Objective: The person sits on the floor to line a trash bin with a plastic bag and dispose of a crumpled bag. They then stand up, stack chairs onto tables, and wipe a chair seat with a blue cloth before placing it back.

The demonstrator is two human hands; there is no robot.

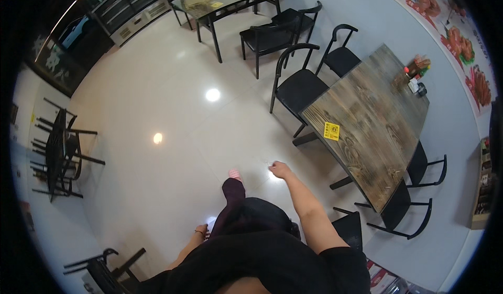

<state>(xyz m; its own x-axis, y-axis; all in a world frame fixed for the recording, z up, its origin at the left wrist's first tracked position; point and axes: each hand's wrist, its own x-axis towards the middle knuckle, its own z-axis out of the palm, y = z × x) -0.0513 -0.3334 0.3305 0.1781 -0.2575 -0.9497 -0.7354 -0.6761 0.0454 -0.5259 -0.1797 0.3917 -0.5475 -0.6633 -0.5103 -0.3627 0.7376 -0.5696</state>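
Note:
My right hand (279, 169) is held out in front of me over the pale tiled floor (178, 173), its fingers curled closed. A faint clear or whitish trace shows by its fingertips, too small to name. Low at my left side hangs my left hand (201, 231), with a thin band on the wrist. Its fingers are small and partly hidden by my dark clothing, so their pose is unclear. Beside it lies a bright patch that may be light on the floor. One foot in a pink slipper (234, 174) is forward between the hands.
To my right stands a wood-patterned table (372, 116) bearing a yellow sticker (331, 131) and a condiment group (416, 76). Black chairs (301, 90) surround it. Another table (230, 1) is farther ahead. Stacked chairs (57, 152) line the left wall, near a dark glass door (57, 58).

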